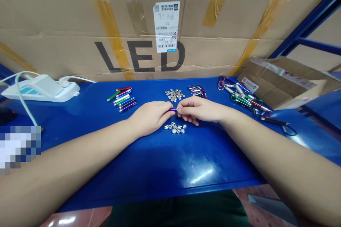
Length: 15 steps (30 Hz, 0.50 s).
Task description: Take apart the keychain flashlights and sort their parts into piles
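Note:
My left hand [150, 117] and my right hand [198, 110] meet above the blue table [157, 163], both gripping a small purple metal keychain torch [172, 109]. The right fingertips pinch its end, near a small silver ring. Most of the torch is hidden by my fingers. Just below my hands lies a small group of silver metal caps [175, 128]. Beyond them sits a pile of button cells [174, 94]. A row of coloured metal torch tubes [122, 99] lies left of my left hand.
Coloured carabiners [196, 91] and a heap of carabiner keychain torches [241, 96] lie at the far right. A white power strip [42, 88] with cables sits at the left. A large cardboard carton [133, 25] stands behind the table, and a flattened carton [282, 83] lies at the right.

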Available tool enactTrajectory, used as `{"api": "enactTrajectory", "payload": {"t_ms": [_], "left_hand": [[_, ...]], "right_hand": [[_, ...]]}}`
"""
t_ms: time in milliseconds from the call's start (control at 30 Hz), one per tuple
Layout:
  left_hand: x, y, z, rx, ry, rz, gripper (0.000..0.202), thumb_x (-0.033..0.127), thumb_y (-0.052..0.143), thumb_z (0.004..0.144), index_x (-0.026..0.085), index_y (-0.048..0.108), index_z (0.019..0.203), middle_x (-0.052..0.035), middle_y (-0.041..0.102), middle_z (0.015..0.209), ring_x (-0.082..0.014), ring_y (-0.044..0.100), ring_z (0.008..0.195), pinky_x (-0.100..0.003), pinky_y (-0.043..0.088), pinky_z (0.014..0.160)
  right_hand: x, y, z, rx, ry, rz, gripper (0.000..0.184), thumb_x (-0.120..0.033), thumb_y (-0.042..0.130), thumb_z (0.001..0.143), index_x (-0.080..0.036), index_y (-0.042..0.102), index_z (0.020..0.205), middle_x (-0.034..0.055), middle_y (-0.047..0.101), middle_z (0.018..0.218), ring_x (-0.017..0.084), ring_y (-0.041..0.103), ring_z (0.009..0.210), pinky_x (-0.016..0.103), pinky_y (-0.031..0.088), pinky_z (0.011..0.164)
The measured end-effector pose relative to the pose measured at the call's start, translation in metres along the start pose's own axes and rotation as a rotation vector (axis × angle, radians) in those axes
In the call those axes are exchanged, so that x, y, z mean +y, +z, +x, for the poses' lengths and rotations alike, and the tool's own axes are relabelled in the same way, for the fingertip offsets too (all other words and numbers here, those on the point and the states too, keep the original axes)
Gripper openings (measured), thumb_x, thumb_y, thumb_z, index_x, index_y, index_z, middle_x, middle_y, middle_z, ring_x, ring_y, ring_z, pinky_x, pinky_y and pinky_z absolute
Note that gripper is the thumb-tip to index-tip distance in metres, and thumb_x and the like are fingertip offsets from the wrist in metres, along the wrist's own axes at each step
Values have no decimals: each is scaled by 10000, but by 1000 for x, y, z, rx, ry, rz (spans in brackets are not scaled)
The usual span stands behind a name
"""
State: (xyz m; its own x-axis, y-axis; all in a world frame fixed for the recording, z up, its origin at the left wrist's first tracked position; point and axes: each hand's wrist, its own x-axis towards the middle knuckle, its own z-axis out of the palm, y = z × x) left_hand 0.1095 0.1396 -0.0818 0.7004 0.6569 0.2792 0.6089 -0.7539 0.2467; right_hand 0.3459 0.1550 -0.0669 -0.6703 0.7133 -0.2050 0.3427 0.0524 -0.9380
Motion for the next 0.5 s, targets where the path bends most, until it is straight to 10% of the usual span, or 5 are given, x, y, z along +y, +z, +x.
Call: {"api": "enactTrajectory", "payload": {"t_ms": [500], "left_hand": [[2,-5,2,-98,-47,-99,340,430,423,1075,224,632,903,-3,671,712,-194,632,628,-293,391,591]], "right_hand": [[-3,-3,1,45,-272,-406,290,-391,596,917,-158,675,764,-3,586,681,135,505,660,267,378,631]]}}
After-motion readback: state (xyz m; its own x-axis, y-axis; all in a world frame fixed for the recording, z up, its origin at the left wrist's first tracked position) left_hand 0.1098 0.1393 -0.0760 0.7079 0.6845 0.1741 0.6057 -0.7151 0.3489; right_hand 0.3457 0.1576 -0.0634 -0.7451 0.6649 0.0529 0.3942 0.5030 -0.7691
